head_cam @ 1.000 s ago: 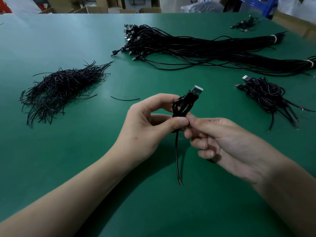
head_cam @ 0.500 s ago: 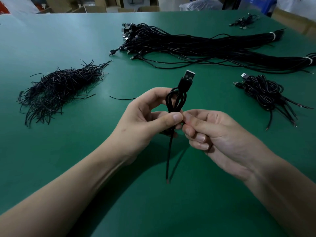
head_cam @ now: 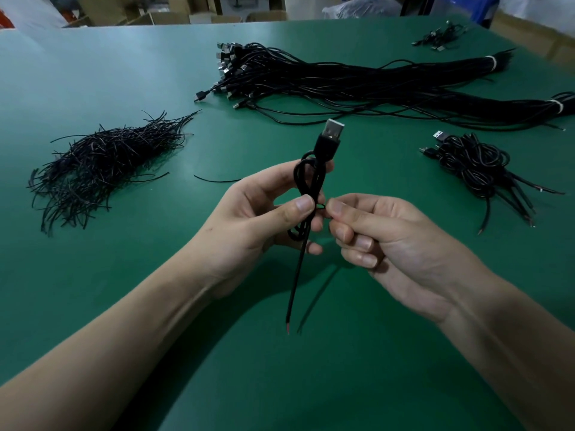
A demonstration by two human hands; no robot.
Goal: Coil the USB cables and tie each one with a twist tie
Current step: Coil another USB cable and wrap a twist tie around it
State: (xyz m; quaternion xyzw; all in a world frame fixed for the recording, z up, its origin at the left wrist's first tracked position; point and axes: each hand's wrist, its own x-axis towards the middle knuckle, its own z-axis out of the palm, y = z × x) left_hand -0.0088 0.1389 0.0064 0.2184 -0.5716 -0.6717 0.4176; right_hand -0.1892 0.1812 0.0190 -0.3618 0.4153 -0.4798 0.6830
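Held upright above the middle of the green table (head_cam: pixel 93 306): a coiled cable (head_cam: pixel 308 188), plug (head_cam: pixel 331 135) on top, bare end hanging toward the near edge. Gripped by the left hand (head_cam: pixel 249 222), thumb and fingers curled round the coil. Pinched at the coil's waist by the right hand (head_cam: pixel 389 244), thumb and forefinger closed on a thin black tie (head_cam: pixel 322 207). Toward the left edge, a heap of ties (head_cam: pixel 102 166). Along the far edge, long bundles (head_cam: pixel 342 82) with white bands (head_cam: pixel 491 62). By the right edge, finished coils (head_cam: pixel 476 166).

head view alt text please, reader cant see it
The left hand grips a coiled black USB cable over a green table while the right hand pinches a twist tie at its middle. A pile of ties lies left, cable bundles behind.
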